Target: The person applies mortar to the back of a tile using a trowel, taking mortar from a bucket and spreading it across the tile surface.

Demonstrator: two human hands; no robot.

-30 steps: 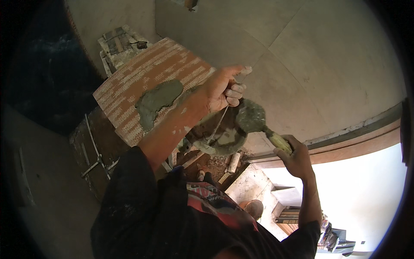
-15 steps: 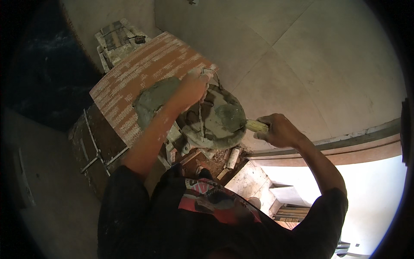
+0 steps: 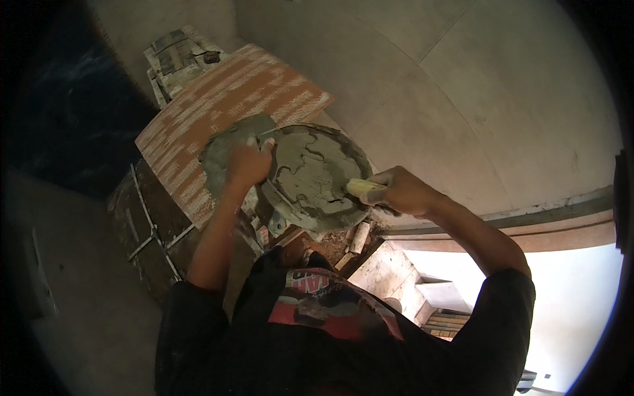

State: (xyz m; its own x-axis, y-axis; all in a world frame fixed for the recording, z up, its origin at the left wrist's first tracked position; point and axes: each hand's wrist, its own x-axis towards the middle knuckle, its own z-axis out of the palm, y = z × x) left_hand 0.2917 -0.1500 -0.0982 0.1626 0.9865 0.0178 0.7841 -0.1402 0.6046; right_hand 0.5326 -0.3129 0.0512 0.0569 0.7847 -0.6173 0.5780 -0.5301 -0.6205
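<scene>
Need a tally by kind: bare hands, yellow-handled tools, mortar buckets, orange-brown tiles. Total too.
Bare hands: 2 (left hand, right hand)
Hand tool with pale yellow handle: 1
Round mortar-smeared bucket: 1
Flat, white-streaked orange-brown tile: 1
Total: 5

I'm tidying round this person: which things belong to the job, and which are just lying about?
In use:
yellow-handled tool, in the right hand
bucket of mortar, left hand at its rim
orange tile bearing mortar

Apparently lying about:
pale cylinder
stacked slats, lower right
</scene>
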